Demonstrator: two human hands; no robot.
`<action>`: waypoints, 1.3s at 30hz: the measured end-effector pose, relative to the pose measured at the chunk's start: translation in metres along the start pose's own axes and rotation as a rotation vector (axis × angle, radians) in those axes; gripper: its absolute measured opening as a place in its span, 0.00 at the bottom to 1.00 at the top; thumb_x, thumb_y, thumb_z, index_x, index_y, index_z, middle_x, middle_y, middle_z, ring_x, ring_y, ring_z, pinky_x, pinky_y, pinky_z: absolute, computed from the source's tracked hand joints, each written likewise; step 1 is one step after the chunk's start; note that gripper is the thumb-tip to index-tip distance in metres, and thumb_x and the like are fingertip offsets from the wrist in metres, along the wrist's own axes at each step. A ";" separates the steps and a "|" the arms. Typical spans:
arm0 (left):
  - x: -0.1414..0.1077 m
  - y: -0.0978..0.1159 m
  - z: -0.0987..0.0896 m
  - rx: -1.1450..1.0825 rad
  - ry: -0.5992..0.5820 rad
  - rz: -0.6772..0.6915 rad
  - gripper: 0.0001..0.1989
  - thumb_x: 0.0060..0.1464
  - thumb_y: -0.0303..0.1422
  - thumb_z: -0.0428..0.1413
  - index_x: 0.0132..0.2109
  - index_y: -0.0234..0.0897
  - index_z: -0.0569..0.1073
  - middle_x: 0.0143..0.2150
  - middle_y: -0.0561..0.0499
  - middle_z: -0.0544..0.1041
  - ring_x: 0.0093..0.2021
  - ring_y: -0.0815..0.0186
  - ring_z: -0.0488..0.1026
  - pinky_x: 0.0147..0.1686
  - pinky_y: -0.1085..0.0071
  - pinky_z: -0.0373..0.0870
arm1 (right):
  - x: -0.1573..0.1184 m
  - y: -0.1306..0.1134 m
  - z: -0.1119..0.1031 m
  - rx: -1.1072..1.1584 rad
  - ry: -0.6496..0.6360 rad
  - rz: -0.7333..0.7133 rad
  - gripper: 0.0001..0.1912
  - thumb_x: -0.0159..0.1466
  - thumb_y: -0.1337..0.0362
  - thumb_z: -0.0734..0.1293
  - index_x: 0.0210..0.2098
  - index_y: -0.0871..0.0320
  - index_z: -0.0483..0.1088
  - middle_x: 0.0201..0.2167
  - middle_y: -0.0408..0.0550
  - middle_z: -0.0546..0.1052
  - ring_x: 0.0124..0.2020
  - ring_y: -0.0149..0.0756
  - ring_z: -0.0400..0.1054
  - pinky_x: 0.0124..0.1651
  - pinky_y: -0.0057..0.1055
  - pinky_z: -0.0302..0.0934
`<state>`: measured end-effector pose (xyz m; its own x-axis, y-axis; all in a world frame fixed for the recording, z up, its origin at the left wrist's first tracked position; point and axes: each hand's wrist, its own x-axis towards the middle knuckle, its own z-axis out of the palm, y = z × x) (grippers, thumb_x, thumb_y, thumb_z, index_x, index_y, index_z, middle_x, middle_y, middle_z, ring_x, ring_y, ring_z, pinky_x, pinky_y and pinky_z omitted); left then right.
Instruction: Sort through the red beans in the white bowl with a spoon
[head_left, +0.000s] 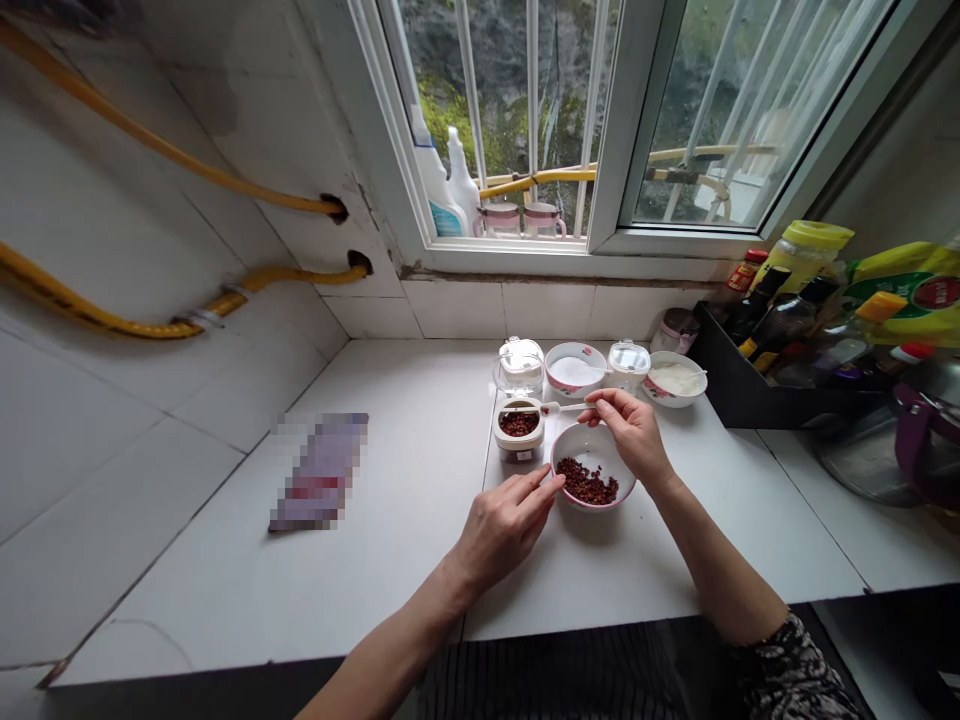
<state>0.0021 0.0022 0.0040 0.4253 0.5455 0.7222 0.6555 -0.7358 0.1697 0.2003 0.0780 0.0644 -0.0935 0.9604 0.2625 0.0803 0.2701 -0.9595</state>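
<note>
In my right hand I pinch the thin handle of a small white spoon, level above the counter. Its far end lies over the mouth of a jar filled with dark red-brown peppercorns. My left hand has its fingers stretched out, the tips against the left rim of a white bowl with a pink edge. Peppercorns lie across the bottom of that bowl. Just behind stand a closed lidded jar, a bowl of white grains, another lidded jar and a bowl with pale contents.
A black box of sauce bottles stands at the right, beside a pot with a purple handle. A blurred purple packet lies on the white tiled counter. Behind is a barred window; yellow hoses run along the left wall.
</note>
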 end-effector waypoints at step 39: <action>-0.001 -0.001 -0.001 -0.009 -0.002 0.003 0.15 0.64 0.24 0.51 0.55 0.35 0.73 0.50 0.42 0.80 0.41 0.63 0.80 0.36 0.69 0.79 | -0.001 0.004 -0.024 -0.295 -0.084 0.089 0.08 0.57 0.64 0.60 0.28 0.57 0.71 0.18 0.42 0.74 0.23 0.33 0.67 0.33 0.29 0.62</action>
<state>0.0003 0.0019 0.0039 0.4287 0.5443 0.7211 0.6485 -0.7411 0.1738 0.2243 0.0793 0.0628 -0.1533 0.9755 0.1575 0.3755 0.2050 -0.9039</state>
